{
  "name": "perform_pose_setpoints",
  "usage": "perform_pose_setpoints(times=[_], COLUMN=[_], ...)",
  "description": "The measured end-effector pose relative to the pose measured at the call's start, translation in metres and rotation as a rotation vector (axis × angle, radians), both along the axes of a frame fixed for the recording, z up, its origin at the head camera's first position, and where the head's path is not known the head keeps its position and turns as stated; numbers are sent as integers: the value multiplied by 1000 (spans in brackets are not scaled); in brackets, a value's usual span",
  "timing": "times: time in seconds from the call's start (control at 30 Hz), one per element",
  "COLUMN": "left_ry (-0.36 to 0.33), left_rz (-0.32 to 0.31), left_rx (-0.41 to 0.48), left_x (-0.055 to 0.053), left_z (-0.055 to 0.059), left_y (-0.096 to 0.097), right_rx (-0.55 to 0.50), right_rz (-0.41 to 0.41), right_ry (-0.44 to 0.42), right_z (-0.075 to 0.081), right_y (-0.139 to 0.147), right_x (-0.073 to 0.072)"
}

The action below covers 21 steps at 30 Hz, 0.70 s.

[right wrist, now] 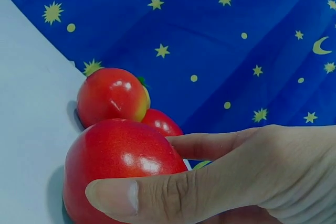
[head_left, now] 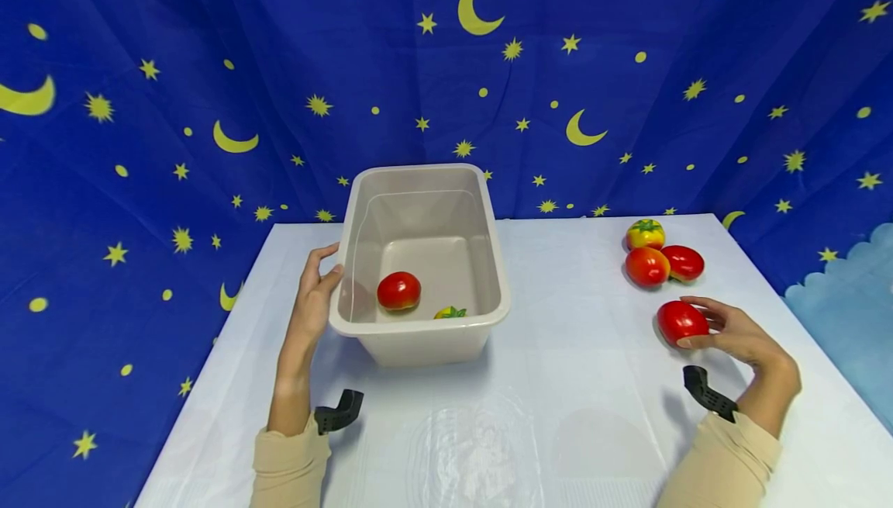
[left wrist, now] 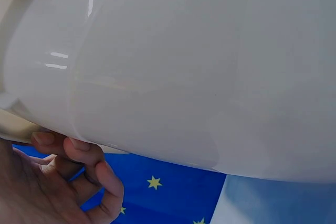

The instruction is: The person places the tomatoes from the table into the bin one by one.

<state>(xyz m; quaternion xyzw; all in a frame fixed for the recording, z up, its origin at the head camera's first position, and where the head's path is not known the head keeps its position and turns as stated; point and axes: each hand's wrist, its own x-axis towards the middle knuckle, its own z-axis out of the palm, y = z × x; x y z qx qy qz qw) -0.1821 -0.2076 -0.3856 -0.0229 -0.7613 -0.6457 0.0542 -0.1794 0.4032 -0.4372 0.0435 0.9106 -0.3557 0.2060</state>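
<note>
At the left side of a light grey plastic bin (head_left: 422,347), my left hand (head_left: 315,302) grips the rim, thumb on top. In the left wrist view, the curled fingers (left wrist: 86,150) of that hand lie along the bin's edge. A red tomato (head_left: 399,291) lies inside the bin, and a yellow one with green leaves (head_left: 449,312) is partly hidden behind the front rim. On the right part of the table, my right hand (head_left: 746,335) holds another glossy red tomato (head_left: 678,322) between thumb and fingers. The thumb (right wrist: 152,195) presses its near side in the right wrist view.
Just behind the held tomato, three more sit bunched together: an orange-red one (head_left: 646,267), a red one (head_left: 684,263) and a yellow one with a green top (head_left: 645,234). A white-covered table (head_left: 572,384) bears everything. A blue star-patterned curtain (head_left: 391,50) hangs along its back edge.
</note>
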Motion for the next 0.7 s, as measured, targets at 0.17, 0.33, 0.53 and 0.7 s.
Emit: perform_pose_setpoints(times=[0.17,0.33,0.53,0.7], left_ry=[9,14,24,35], left_rz=[1,13,26,43], left_rx=[1,-14,-11,-39], left_x=[0,0,-1,-1], left_z=[1,1,0,1], left_y=[-1,-2,-2,-1], right_rx=[-14,-21,-18,-11], right_rz=[-14,-31,-29,-32], right_ry=[-13,-28,-24,-27], right_z=[-1,-2,-1,-1], right_y=[-1,-1,-1,-1], right_x=[-1,-1,-2,-2])
